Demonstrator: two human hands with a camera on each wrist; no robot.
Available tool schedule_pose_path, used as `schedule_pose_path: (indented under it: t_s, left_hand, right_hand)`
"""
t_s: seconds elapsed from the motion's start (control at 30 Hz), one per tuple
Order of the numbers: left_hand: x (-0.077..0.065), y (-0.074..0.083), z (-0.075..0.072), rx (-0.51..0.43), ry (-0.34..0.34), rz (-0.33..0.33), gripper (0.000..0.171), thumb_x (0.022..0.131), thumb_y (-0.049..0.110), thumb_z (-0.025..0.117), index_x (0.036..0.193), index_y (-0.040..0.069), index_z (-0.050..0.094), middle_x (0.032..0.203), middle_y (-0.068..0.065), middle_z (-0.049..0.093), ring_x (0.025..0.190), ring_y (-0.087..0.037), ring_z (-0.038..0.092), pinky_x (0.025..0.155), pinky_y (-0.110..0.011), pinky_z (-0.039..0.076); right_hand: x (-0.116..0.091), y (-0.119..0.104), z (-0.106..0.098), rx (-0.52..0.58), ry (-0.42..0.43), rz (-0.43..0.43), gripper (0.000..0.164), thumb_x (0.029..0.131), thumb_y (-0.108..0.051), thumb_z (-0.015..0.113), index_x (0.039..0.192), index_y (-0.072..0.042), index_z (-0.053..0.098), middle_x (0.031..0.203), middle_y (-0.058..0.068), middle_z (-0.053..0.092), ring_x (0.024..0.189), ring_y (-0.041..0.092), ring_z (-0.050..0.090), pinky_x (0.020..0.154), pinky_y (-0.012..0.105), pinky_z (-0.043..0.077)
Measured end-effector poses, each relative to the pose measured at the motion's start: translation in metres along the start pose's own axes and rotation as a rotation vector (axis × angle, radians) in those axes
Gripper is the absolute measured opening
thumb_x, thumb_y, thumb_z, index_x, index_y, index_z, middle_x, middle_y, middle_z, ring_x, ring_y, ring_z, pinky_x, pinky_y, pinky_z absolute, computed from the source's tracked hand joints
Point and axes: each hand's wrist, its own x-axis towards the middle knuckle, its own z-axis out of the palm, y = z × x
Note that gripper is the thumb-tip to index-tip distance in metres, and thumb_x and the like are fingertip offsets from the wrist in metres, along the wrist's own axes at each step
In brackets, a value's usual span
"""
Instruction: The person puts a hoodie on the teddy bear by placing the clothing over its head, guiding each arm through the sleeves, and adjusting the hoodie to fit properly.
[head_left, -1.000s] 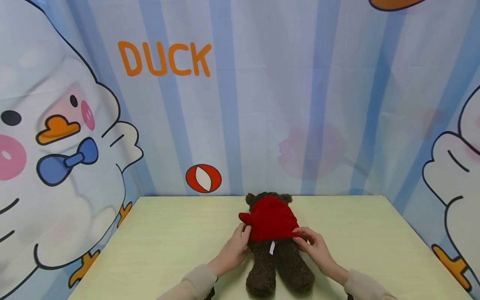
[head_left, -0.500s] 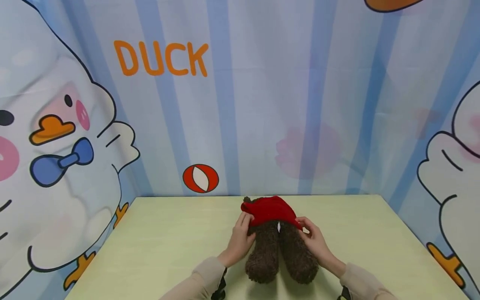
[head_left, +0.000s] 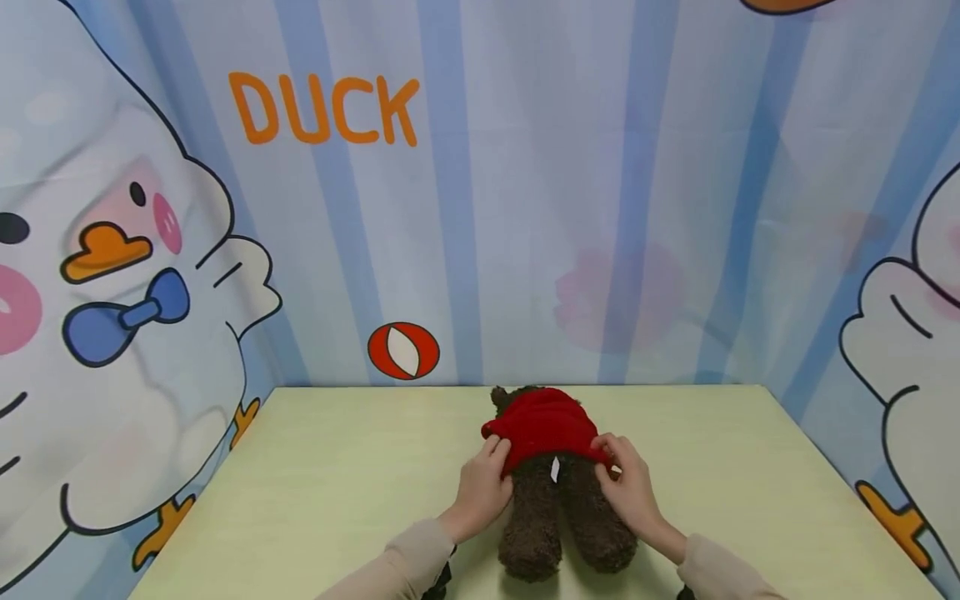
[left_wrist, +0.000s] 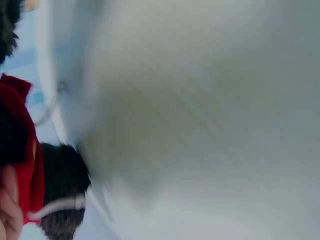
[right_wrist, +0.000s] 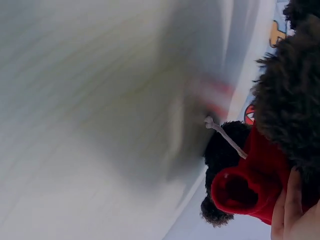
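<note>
A dark brown plush bear is at the far middle of the table, legs toward me, its back covered by a red top. One ear shows above the cloth, and a small white tag sticks out between the legs. My left hand pinches the left side of the red top. Opposite it, my right hand pinches the right hem between fingers and thumb. In the right wrist view, an empty sleeve opening and a pale drawstring hang from the garment. The bear's face is hidden.
The pale yellow table extends to both sides of the bear. Behind it hangs a blue striped curtain with printed ducks and the word DUCK. Both wrist views show blurred table surface.
The red top was smooth, with both ears showing, a second ago; now it is bunched higher and covers one ear. The bear tilted up, then came partly down. Both hands keep hold of the cloth.
</note>
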Motion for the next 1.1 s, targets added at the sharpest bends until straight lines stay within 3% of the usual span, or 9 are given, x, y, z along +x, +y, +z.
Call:
schedule_pose_path:
  t_s: [0.13,0.27,0.4,0.53,0.63,0.7,0.83,0.97,1.1]
  left_hand:
    - [-0.006,-0.001,-0.011,0.299,-0.036,0.192,0.019,0.068,0.013,0.063,0.083,0.012,0.052,0.075,-0.001,0.048,0.052,-0.012,0.039,0.038,-0.018,0.027]
    - [-0.004,0.001,-0.016,0.404,0.012,0.347,0.023,0.071,0.022,0.061,0.089,0.011,0.055,0.083,-0.005,0.053,0.071,-0.017,0.048,0.048,-0.022,0.041]
    - [-0.002,0.000,-0.012,0.483,0.057,0.486,0.027,0.077,0.027,0.058,0.097,0.009,0.058,0.095,-0.009,0.059,0.083,-0.020,0.057,0.061,-0.026,0.050]
    - [-0.001,-0.001,-0.007,0.553,0.108,0.616,0.024,0.088,0.024,0.043,0.097,0.009,0.059,0.090,-0.007,0.064,0.079,-0.019,0.060,0.062,-0.027,0.051]
    - [0.005,0.001,-0.004,0.592,0.158,0.690,0.030,0.095,0.017,0.029,0.095,0.010,0.059,0.085,-0.005,0.063,0.078,-0.019,0.060,0.065,-0.028,0.051]
    - [0.010,0.006,-0.003,0.604,0.181,0.715,0.032,0.096,0.014,0.028,0.095,0.010,0.059,0.085,-0.005,0.062,0.077,-0.019,0.061,0.065,-0.027,0.052]
    - [0.021,0.020,-0.004,0.616,0.159,0.694,0.026,0.094,0.022,0.036,0.097,0.011,0.060,0.090,-0.006,0.063,0.069,-0.017,0.062,0.061,-0.024,0.052]
    - [0.029,0.032,-0.004,0.726,0.116,0.614,0.025,0.089,0.034,0.050,0.097,0.013,0.061,0.089,-0.004,0.064,0.058,-0.012,0.060,0.055,-0.021,0.051]
    - [0.024,0.030,-0.005,0.796,0.090,0.577,0.028,0.082,0.033,0.060,0.100,0.011,0.062,0.094,-0.004,0.066,0.065,-0.013,0.063,0.057,-0.022,0.051]
  right_hand:
    - [0.001,0.002,-0.002,-0.073,-0.033,-0.068,0.032,0.070,0.018,0.057,0.083,-0.011,0.052,0.073,-0.003,0.042,0.061,0.000,0.034,0.049,0.016,0.036]
    - [0.003,0.002,-0.006,-0.201,-0.079,-0.148,0.031,0.069,0.015,0.061,0.086,-0.010,0.053,0.078,-0.001,0.043,0.061,-0.001,0.031,0.049,0.014,0.033]
    - [0.003,-0.001,-0.010,-0.403,-0.129,-0.223,0.029,0.068,0.009,0.064,0.090,-0.007,0.055,0.084,0.004,0.048,0.056,0.003,0.040,0.049,0.016,0.037]
    - [0.002,-0.004,-0.010,-0.675,-0.087,-0.471,0.015,0.076,-0.003,0.053,0.089,-0.002,0.058,0.084,0.012,0.057,0.062,0.019,0.054,0.047,0.025,0.045]
    - [0.002,-0.004,-0.005,-0.768,0.005,-0.669,0.029,0.090,-0.010,0.035,0.090,0.002,0.061,0.089,0.018,0.062,0.074,0.029,0.059,0.052,0.032,0.051]
    - [0.004,-0.004,-0.001,-0.770,0.048,-0.756,0.041,0.095,-0.013,0.025,0.090,0.003,0.062,0.091,0.019,0.064,0.075,0.029,0.061,0.054,0.032,0.051]
    - [0.006,-0.005,0.004,-0.740,0.073,-0.848,0.045,0.096,-0.019,0.025,0.090,0.003,0.064,0.084,0.017,0.065,0.067,0.024,0.064,0.050,0.030,0.051]
    - [0.007,-0.009,0.006,-0.768,0.066,-0.860,0.048,0.098,-0.022,0.025,0.092,0.001,0.066,0.083,0.015,0.068,0.069,0.023,0.066,0.053,0.031,0.052]
    - [0.000,-0.010,0.006,-0.824,0.021,-0.829,0.054,0.099,-0.015,0.014,0.095,0.001,0.065,0.092,0.017,0.067,0.078,0.026,0.066,0.052,0.030,0.052]
